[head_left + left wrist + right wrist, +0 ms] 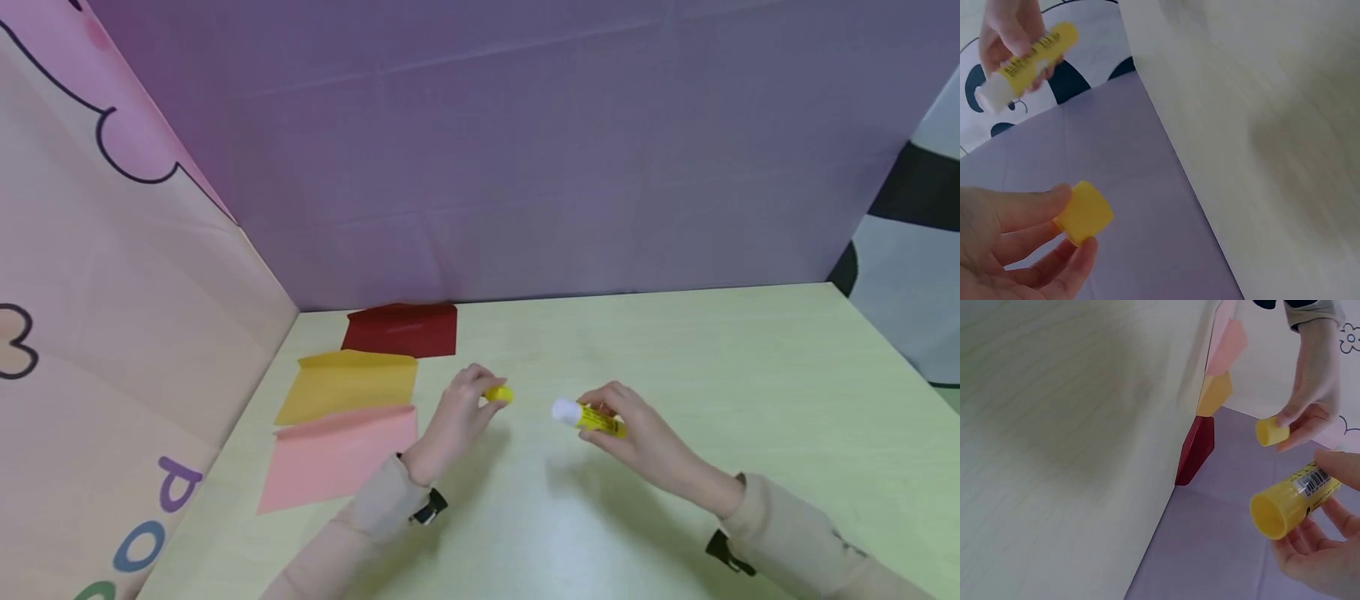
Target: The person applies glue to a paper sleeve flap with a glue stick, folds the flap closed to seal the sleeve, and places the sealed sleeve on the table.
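My right hand (pixel 643 442) grips a yellow glue stick (pixel 603 423) with its bare white end pointing left, over the middle of the table. Across a small gap, my left hand (pixel 453 417) pinches the yellow cap (pixel 500 394) between thumb and fingertips. In the left wrist view the cap (pixel 1088 214) is apart from the glue stick (pixel 1035 59). The right wrist view shows the round bottom end of the glue stick (pixel 1291 501) and the hollow-looking cap (pixel 1271 432).
To the left on the pale table (pixel 750 375) lie three envelopes: dark red (pixel 408 331) at the back, yellow (pixel 348 385) in the middle, pink (pixel 337 462) in front. A purple cloth wall (pixel 525 150) stands behind, with a printed panel (pixel 112 275) along the left.
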A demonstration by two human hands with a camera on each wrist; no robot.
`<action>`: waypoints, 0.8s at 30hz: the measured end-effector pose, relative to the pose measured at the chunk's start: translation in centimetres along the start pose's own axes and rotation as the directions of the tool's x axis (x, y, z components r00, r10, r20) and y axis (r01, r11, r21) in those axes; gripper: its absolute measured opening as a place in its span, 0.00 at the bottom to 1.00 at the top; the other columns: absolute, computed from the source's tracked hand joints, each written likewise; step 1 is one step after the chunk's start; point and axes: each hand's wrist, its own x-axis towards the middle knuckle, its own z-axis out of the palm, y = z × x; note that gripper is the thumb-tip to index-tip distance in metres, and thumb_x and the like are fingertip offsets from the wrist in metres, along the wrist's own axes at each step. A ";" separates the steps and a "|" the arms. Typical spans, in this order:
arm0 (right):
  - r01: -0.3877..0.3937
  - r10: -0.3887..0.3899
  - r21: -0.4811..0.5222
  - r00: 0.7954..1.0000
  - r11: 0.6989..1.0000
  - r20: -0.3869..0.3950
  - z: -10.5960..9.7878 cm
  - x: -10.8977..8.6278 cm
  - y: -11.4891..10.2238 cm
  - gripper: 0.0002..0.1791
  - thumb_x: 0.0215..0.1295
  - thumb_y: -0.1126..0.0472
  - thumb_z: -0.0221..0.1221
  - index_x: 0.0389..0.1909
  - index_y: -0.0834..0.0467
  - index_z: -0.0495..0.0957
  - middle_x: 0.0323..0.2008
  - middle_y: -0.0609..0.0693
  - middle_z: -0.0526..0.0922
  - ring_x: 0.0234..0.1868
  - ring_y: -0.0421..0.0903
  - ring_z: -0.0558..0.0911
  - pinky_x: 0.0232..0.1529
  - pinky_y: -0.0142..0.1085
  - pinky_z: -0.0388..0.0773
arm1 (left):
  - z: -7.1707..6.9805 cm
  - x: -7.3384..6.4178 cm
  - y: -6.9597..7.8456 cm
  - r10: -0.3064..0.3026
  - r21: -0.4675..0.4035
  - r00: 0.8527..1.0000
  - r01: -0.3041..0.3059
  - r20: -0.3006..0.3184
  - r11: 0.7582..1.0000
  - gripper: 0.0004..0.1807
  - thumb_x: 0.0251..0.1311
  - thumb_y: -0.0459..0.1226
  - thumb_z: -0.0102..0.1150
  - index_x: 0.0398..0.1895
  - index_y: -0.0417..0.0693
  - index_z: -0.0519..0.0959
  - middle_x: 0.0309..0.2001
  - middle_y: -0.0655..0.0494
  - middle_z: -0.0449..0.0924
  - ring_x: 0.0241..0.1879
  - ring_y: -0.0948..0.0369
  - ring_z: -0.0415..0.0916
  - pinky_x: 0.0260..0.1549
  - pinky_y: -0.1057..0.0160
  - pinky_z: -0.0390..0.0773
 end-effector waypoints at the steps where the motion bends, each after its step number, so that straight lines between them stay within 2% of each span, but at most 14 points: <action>1: -0.017 0.016 0.033 1.000 0.999 0.012 -0.1 0.0 0.0 0.18 0.45 0.70 0.64 0.39 0.61 0.73 0.32 0.43 0.72 0.32 0.37 0.71 0.33 0.31 0.74 | -0.1 0.1 -0.2 0.003 0.034 1.000 -0.003 0.009 0.999 0.16 0.47 0.31 0.63 0.43 0.37 0.78 0.37 0.50 0.73 0.37 0.58 0.70 0.36 0.66 0.75; 6: -0.076 0.067 0.176 0.996 0.981 0.056 -0.2 0.0 -0.1 0.17 0.50 0.66 0.63 0.41 0.60 0.72 0.35 0.45 0.76 0.35 0.38 0.75 0.39 0.34 0.75 | -0.5 0.8 -1.5 0.001 0.133 0.999 -0.006 0.034 0.991 0.15 0.47 0.29 0.62 0.41 0.34 0.78 0.35 0.49 0.73 0.36 0.57 0.68 0.35 0.66 0.74; 11: -0.145 0.114 0.299 0.986 0.943 0.121 -0.4 0.1 -0.1 0.17 0.52 0.64 0.61 0.43 0.62 0.71 0.39 0.50 0.77 0.39 0.39 0.75 0.42 0.32 0.75 | -0.8 1.4 -2.8 -0.095 0.177 0.994 0.085 0.052 0.981 0.15 0.47 0.27 0.62 0.42 0.33 0.78 0.35 0.48 0.73 0.37 0.55 0.68 0.37 0.64 0.74; 15: -0.201 0.152 0.343 0.975 0.918 0.165 -0.6 0.2 -0.1 0.18 0.52 0.64 0.61 0.44 0.64 0.70 0.41 0.53 0.76 0.40 0.43 0.76 0.43 0.32 0.75 | -0.7 1.9 -3.9 -0.145 0.229 0.988 0.128 0.058 0.965 0.15 0.47 0.28 0.62 0.40 0.33 0.78 0.35 0.47 0.73 0.37 0.54 0.68 0.37 0.63 0.73; 17: -0.217 0.162 0.362 0.971 0.907 0.177 -0.7 0.1 -0.1 0.19 0.53 0.63 0.61 0.45 0.64 0.70 0.41 0.54 0.76 0.41 0.45 0.76 0.43 0.33 0.75 | -0.7 2.1 -4.5 -0.143 0.248 0.988 0.124 0.061 0.961 0.14 0.46 0.27 0.63 0.39 0.33 0.78 0.35 0.46 0.74 0.37 0.53 0.68 0.38 0.62 0.73; 24: -0.254 0.183 0.423 0.962 0.870 0.201 -0.8 0.0 0.0 0.19 0.53 0.64 0.60 0.46 0.66 0.69 0.41 0.57 0.75 0.43 0.52 0.76 0.42 0.33 0.76 | -0.7 2.8 -6.4 -0.196 0.252 0.974 0.161 0.117 0.954 0.12 0.45 0.26 0.62 0.37 0.33 0.78 0.38 0.44 0.75 0.40 0.51 0.69 0.43 0.59 0.72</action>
